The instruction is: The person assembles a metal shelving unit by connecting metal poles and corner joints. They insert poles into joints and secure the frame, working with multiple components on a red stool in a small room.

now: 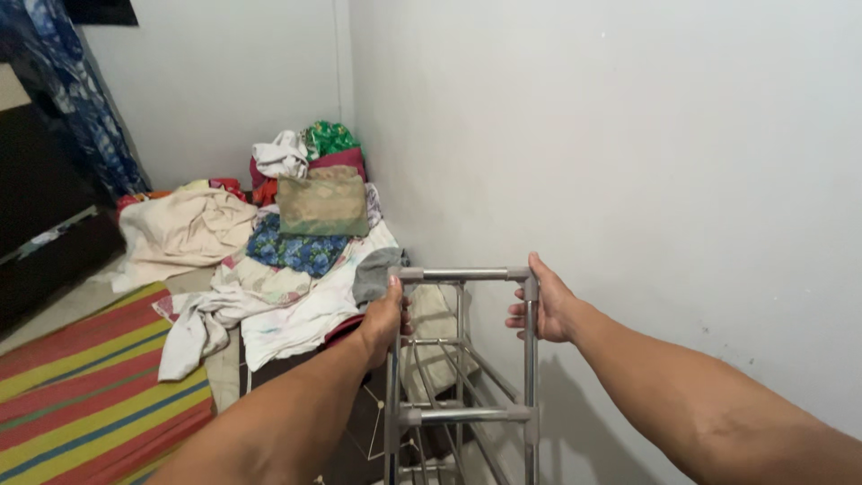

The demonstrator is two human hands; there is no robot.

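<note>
A grey metal clothes rack [462, 275] stands folded against the white wall, its top bar level with my hands. My left hand [383, 320] grips the rack's left upright just under the top corner. My right hand [544, 307] is closed around the right upright near the other top corner. Lower rails [467, 414] of the rack run between the two uprights below my hands.
A heap of clothes and fabrics [296, 229] fills the corner behind the rack, with a beige cloth [180, 229] spread to its left. A striped red, yellow and blue mat [81, 386] covers the floor at left. Dark furniture [36, 216] and a blue curtain [81, 99] stand at far left.
</note>
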